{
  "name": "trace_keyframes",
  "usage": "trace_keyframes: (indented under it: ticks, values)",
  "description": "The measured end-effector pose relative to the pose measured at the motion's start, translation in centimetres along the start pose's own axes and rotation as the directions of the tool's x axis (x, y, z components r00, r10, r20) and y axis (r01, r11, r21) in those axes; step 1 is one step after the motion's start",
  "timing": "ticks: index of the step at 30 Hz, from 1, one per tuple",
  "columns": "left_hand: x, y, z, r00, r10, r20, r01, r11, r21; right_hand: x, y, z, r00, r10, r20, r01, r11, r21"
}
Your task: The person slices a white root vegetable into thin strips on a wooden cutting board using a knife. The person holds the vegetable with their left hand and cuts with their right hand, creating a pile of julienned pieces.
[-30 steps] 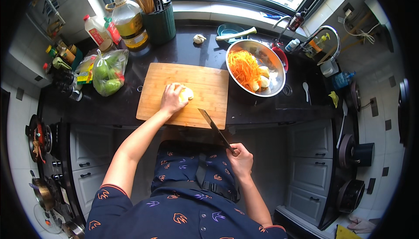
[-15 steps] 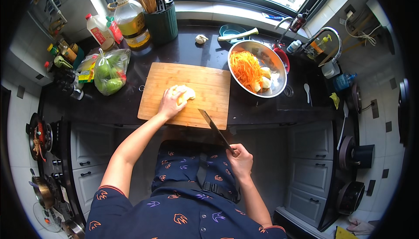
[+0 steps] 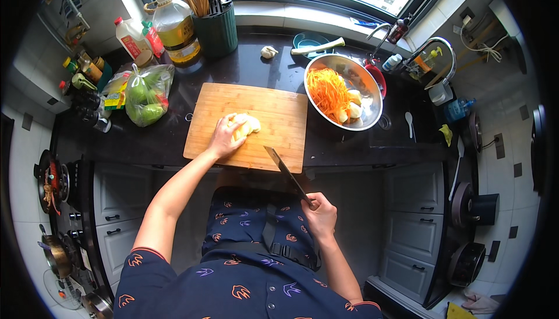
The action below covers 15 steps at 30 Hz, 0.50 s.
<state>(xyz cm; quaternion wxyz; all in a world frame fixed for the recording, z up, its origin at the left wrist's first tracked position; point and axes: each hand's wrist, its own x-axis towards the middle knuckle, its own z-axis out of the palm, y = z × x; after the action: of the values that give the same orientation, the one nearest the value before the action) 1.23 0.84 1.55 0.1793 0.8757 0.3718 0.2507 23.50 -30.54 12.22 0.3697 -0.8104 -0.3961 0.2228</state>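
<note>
A wooden cutting board (image 3: 273, 138) lies on the dark counter, with pale yellow potato slices (image 3: 250, 126) bunched left of its middle. My left hand (image 3: 226, 137) is over the left side of these slices, its fingers curved round them and partly hiding them. Near the board's front right edge I hold a kitchen knife (image 3: 286, 170) in my right hand (image 3: 321, 211). The fingers close round its handle, and the blade points forward and left, its tip over the board and apart from the slices.
Right of the board stands a steel bowl (image 3: 372, 100) with shredded carrot (image 3: 327, 93) and pale peeled pieces. A garlic bulb (image 3: 268, 52) lies behind the board. Leftward are a tied plastic bag of green vegetables (image 3: 145, 98), an oil jug (image 3: 176, 28) and a green chopstick holder (image 3: 215, 31).
My left hand has shifted slightly left across the potato slices, uncovering more of them. The knife and my right hand look almost still.
</note>
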Motion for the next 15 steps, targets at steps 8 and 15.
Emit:
trace_keyframes:
  ticks: [8, 15]
  values:
    - [0.7, -0.6, -0.9, 0.998, 0.039, -0.039, -0.042, 0.996, -0.08, 0.0, -0.2, 0.1, 1.0, -0.004, 0.007, 0.004, 1.0, 0.005]
    - [1.0, 0.2, -1.1, 0.995, -0.059, -0.08, 0.053, 0.996, -0.069, -0.1, 0.4, 0.4, 1.0, -0.004, 0.012, 0.004, 1.0, -0.004]
